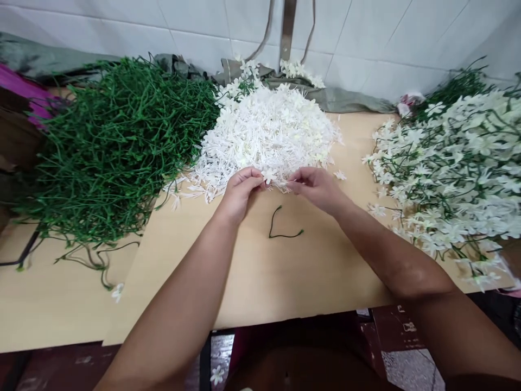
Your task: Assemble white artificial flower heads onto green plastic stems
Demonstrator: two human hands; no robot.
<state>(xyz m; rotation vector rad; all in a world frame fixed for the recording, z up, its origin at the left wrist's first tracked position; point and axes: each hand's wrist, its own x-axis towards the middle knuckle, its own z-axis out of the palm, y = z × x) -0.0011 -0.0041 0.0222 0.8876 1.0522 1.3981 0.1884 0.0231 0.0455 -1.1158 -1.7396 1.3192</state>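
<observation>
My left hand [241, 191] is closed in a pinch, thumb against forefinger, on a small white artificial flower [268, 176] at the front edge of the white pile. Just to the right, my right hand [317, 187] also pinches, its fingertips close to the same pile; whatever sits between them is too small to make out. Behind both hands rises the heap of white artificial blossoms [272, 119]. A single bent green plastic stem [272, 234] lies on the board below and between my hands.
A large heap of green plastic stems [122, 141] covers the left side. Stemmed white flowers [456, 168] are piled at the right. Loose stems [100, 263] and one flower [117, 292] lie front left. Grey-green cloth [350, 100] runs along the tiled wall [366, 38] behind the table [293, 282].
</observation>
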